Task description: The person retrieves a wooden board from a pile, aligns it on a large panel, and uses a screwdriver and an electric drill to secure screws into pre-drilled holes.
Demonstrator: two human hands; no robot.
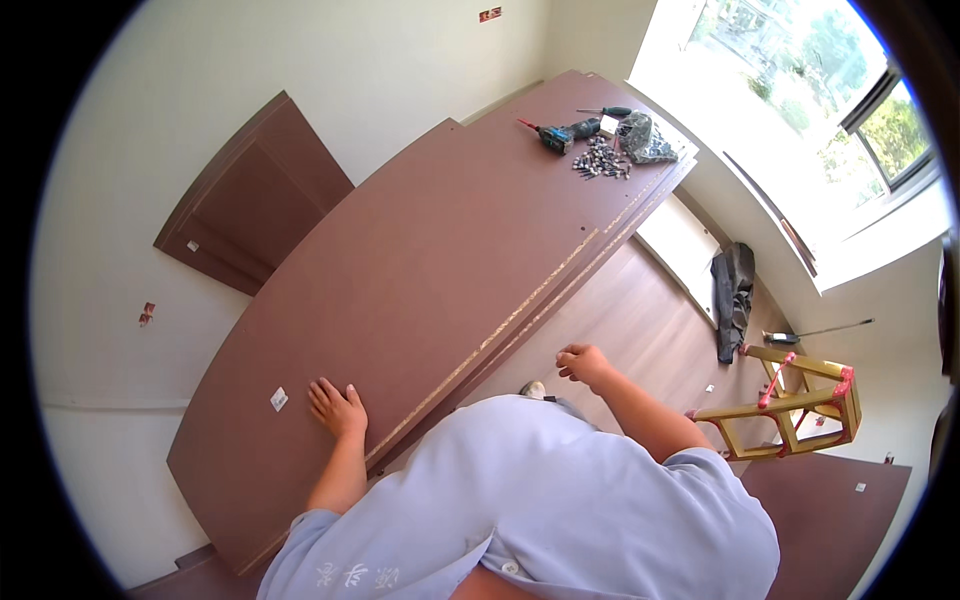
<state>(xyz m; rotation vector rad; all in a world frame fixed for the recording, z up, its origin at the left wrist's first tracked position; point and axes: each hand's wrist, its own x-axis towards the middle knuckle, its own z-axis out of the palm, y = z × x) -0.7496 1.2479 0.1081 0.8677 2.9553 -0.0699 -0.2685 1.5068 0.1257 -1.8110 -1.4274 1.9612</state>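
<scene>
My left hand (338,408) lies flat, fingers spread, on the near end of a large brown board (400,260) beside a small white label (279,399). The board tops a stack with raw chipboard edges facing me. My right hand (583,365) hangs in the air over the floor, right of the stack. Its fingers are curled in, and whether anything is in them is hidden. On the far end of the board are a cordless drill (556,137), a screwdriver (615,111), a pile of small metal fittings (602,159) and a clear plastic bag (648,138) of parts.
Another brown panel (255,195) leans on the left wall. A yellow stepladder (790,405) stands at the right, with a brown panel (830,510) near it. A white panel (680,250) and a black bag (733,300) lie below the window (830,90).
</scene>
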